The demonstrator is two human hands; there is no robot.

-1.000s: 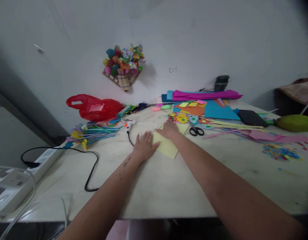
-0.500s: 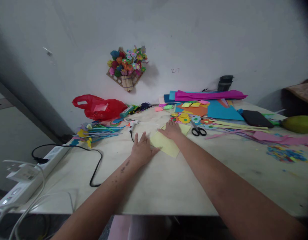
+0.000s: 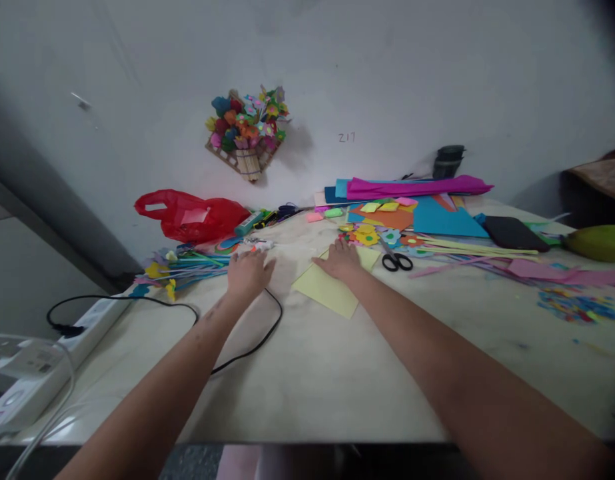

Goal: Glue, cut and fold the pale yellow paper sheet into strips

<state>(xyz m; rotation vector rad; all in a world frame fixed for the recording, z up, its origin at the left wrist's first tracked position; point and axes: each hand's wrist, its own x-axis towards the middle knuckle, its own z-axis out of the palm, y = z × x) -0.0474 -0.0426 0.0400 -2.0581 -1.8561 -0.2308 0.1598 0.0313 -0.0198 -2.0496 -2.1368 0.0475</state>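
My right hand (image 3: 341, 260) lies with its fingers spread on a pale yellow paper sheet (image 3: 330, 293), pressing it to the table. My left hand (image 3: 248, 273) is at the glue gun (image 3: 262, 245), covering most of it; only a little white and orange shows past the fingers. Its thumb sticks out to the right, but the fingertips are blurred and hidden, so I cannot tell whether they grip. A black cord (image 3: 281, 310) loops out below this hand. Black-handled scissors (image 3: 397, 261) lie to the right of the paper, beside foam flowers (image 3: 366, 235).
Flower stems (image 3: 187, 270) and a red plastic bag (image 3: 197, 217) lie at the left. Coloured sheets (image 3: 450, 217), a dark phone-like slab (image 3: 514, 233), paper strips (image 3: 477, 247) and scraps (image 3: 577, 307) spread rightward. A power strip (image 3: 82, 340) runs along the left edge.
My left hand has left the paper's edge and moved left and away from me, onto the glue gun. My right hand stays on the paper. The view has shifted slightly.
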